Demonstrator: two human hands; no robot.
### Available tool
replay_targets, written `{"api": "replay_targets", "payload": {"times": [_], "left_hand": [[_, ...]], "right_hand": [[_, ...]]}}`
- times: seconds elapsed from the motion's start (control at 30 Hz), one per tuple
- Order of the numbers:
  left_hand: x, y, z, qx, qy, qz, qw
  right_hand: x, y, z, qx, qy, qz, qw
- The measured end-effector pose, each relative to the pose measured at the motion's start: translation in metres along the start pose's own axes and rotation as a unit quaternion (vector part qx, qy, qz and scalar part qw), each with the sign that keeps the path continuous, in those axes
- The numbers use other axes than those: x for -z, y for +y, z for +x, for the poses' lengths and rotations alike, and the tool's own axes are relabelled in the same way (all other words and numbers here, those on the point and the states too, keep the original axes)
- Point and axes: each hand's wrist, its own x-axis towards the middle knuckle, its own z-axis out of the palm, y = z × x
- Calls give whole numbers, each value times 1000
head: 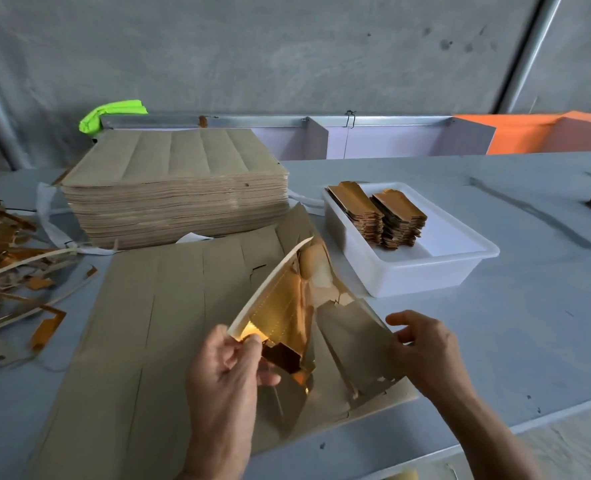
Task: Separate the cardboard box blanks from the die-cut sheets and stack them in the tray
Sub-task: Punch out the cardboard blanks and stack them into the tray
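**Blank half-peeled, tray up and to my right**

Blank point(280, 317), gold face showing, is pinched at its near end by my left hand point(228, 372), thumb and fingertips clamped on the corner. Its long axis runs up and away from that pinch toward the far right, curling off the sheet point(155, 327) that lies flat under both hands. My right hand point(425, 344) sits just to the right of the blank, fingers curled onto the torn edge of the sheet, holding it down.

I judge the pull should go along the blank's length, away from me. The tray point(460, 258) lies beyond my right hand, so that hand is nearer to it; two stacks of blanks point(387, 220) fill its far end and the near end is bare. To the left of my pinch lies a heap of scraps point(10, 265); straight ahead, the tall pile of sheets point(176, 192) blocks the way. The table point(529, 323) past my right hand gives open room.
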Motion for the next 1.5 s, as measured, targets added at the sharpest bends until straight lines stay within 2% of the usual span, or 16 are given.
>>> {"api": "replay_targets", "payload": {"times": [0.17, 0.27, 0.33, 0.4, 0.43, 0.5, 0.57, 0.6, 0.73, 0.8, 0.87, 0.93, 1.0, 1.13, 1.3, 1.5], "left_hand": [[13, 5, 4, -8, 71, -42, 997], [18, 6, 3, 11, 71, -72, 995], [15, 3, -1, 43, 20, -64, 997], [10, 1, -7, 76, -44, -63, 994], [7, -1, -10, 86, -67, -56, 992], [-1, -5, -14, 105, -98, -34, 989], [-9, -9, -18, 128, -142, -25, 981], [-12, -11, -19, 141, -168, -20, 975], [-16, -13, -14, 239, -241, 22, 940], [-19, -12, -3, 272, -184, 43, 944], [-25, -10, 14, 259, -112, 90, 955], [-34, -8, 35, 209, -98, 174, 957], [-43, -11, 54, 197, -95, 213, 952], [-49, -24, 69, 294, -56, 91, 950], [-39, -33, 72, 341, -54, -2, 939], [-39, -33, 70, 287, -106, 43, 951]], "right_hand": [[0, 4, -2, -22, -7, -24, 999], [-1, 2, -7, -35, -6, -68, 997], [-3, -6, -12, 21, 41, -142, 989], [-7, -24, -16, 130, 96, -113, 980], [-9, -36, -17, 168, 91, -69, 979], [-16, -58, -14, 166, -5, 17, 986], [-23, -70, -9, 90, -140, 69, 984], [-25, -72, -8, 62, -181, 75, 979], [-33, -68, -12, 62, -205, -3, 977], [-35, -66, -14, 67, -198, -7, 978], [-37, -67, -18, 81, -203, -18, 976], [-40, -69, -23, 103, -205, -41, 972], [-41, -71, -25, 110, -213, -59, 969], [-35, -69, -21, 94, -216, -31, 971], [-20, -66, -9, -17, -241, 74, 967], [-4, -80, 17, 49, -242, -65, 967]]}}
